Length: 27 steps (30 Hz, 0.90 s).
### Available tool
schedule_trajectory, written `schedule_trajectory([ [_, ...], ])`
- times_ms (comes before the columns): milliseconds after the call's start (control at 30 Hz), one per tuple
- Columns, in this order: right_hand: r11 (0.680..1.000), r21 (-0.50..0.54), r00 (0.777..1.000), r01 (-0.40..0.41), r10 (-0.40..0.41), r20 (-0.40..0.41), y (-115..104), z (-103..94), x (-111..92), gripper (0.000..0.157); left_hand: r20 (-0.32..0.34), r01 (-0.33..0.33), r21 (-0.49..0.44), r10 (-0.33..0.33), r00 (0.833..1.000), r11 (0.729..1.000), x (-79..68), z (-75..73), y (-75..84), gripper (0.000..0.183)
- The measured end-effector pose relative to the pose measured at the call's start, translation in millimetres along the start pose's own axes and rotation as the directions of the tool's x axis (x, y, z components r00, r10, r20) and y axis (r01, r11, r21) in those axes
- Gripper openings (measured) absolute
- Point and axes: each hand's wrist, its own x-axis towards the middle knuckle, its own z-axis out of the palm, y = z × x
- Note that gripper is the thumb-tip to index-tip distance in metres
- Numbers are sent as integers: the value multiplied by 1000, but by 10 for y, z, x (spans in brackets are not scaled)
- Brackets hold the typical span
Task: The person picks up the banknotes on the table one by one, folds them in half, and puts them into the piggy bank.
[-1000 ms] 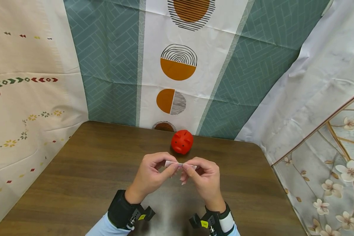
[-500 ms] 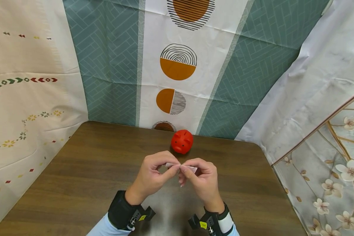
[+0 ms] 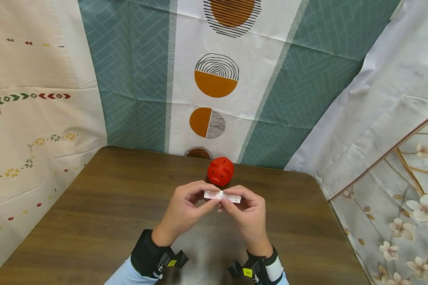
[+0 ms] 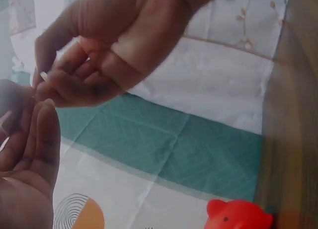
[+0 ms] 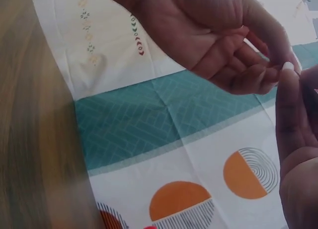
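Observation:
In the head view a narrow folded banknote (image 3: 211, 194), white with red print that reads 100, is stretched between both hands. My left hand (image 3: 186, 208) pinches its left part between thumb and index finger. On the other side my right hand (image 3: 250, 209) pinches the right part the same way. The two thumbs meet at the note's middle, in front of a red piggy bank (image 3: 220, 171). In the left wrist view only a small pale edge of the note shows at the fingertips, and the piggy bank (image 4: 237, 215) is cut off at the bottom.
A brown wooden table (image 3: 110, 209) lies under the hands. Behind it hangs a green and white patterned cloth (image 3: 135, 87). A cream cloth (image 3: 39, 118) borders the left side and a floral cloth (image 3: 396, 221) the right.
The banknote has tilted so its flat printed face now shows, where it was seen nearly edge-on. Both hands have risen slightly towards the piggy bank, keeping their pinch.

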Motion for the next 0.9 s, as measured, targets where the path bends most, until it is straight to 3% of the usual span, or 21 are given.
schedule_trajectory([
  [100,997,-54,998,63,-62,10,7,-9,9,29,-11,5,-5,-5,1000,1000,-6,5,10,26],
  [200,990,-83,993,115,-113,26,12,-18,21,33,-18,-32,7,32,999,999,4,10,13,26],
  [433,986,-89,989,140,-135,58,0,-41,37,33,-18,-110,8,111,994,994,25,9,-4,24],
  [900,987,-114,992,110,-101,76,17,-92,30,35,3,-64,37,64,998,997,34,-71,-8,24],
])
